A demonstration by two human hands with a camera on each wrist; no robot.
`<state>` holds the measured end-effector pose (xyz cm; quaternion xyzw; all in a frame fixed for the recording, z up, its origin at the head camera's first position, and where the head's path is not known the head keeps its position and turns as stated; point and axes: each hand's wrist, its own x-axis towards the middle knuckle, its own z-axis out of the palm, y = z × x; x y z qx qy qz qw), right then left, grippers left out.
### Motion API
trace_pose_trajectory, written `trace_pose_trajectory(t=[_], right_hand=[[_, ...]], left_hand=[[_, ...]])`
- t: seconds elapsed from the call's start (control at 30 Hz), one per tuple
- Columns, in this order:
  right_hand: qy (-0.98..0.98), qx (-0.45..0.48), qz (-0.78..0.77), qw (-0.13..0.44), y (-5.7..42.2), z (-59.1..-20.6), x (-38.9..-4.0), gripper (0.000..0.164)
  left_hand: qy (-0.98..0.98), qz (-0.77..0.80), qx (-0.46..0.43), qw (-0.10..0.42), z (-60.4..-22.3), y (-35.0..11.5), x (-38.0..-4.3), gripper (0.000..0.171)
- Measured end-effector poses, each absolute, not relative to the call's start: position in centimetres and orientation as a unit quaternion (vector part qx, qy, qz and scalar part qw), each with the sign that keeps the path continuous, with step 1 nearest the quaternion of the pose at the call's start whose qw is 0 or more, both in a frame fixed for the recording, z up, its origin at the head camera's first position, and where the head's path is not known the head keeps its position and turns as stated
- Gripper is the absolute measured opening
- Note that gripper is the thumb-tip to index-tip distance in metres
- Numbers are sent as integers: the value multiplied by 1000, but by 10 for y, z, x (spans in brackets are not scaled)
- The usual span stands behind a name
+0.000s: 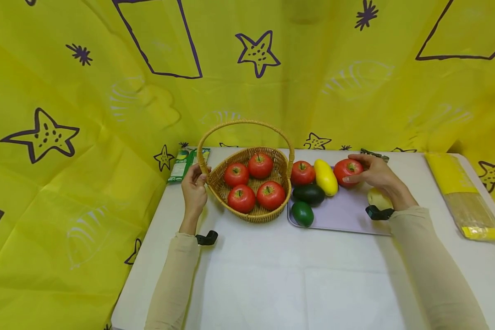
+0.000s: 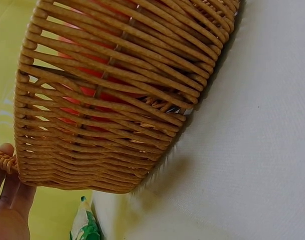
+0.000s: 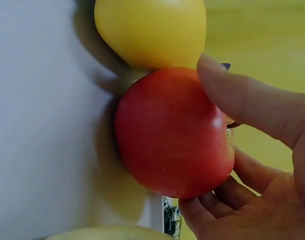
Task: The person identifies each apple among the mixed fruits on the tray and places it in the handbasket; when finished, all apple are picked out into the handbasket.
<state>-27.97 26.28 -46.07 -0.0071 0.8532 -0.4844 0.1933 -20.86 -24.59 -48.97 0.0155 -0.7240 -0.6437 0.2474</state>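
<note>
So the right hand (image 1: 373, 176) has its fingers and thumb curled round a red apple (image 1: 348, 170) at the back of the grey tray (image 1: 346, 215), right next to the yellow fruit (image 1: 326, 177). In the right wrist view the thumb lies over the top and the fingers cup the far side, so the grip is wrapped round the widest part of the apple (image 3: 172, 132), which looks like the right place to take it.

My guess is the apple is smooth, glossy and a bit slippery, and pretty firm. It looks almost too perfect, so it might be a fake one and lighter than it seems. A whole-hand hold should do; fingertips alone might let it roll.

The left hand (image 1: 195, 185) is closed on the rim of the wicker basket (image 1: 218, 183), just where the handle meets it. In the left wrist view, fingers (image 2: 7, 195) sit by the woven edge (image 2: 2, 160). The basket already has four apples (image 1: 253, 181) in it, so I'd guess it's stiff but light enough to slide on the worktop (image 1: 272, 275); steadying it at the rim makes sense.

Another apple (image 1: 302, 173) and two dark green fruits (image 1: 306, 204) sit on the tray too.
</note>
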Motion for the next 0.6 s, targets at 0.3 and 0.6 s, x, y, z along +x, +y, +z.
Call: trace_pose_trajectory(t=[0.3, 0.6], right_hand=[[858, 13, -471, 205, 260, -459, -281, 98], [862, 18, -467, 195, 261, -460, -280, 100]], left_hand=[[-728, -638, 17, 249, -489, -246, -208, 28], [-725, -640, 15, 253, -490, -245, -209, 27]])
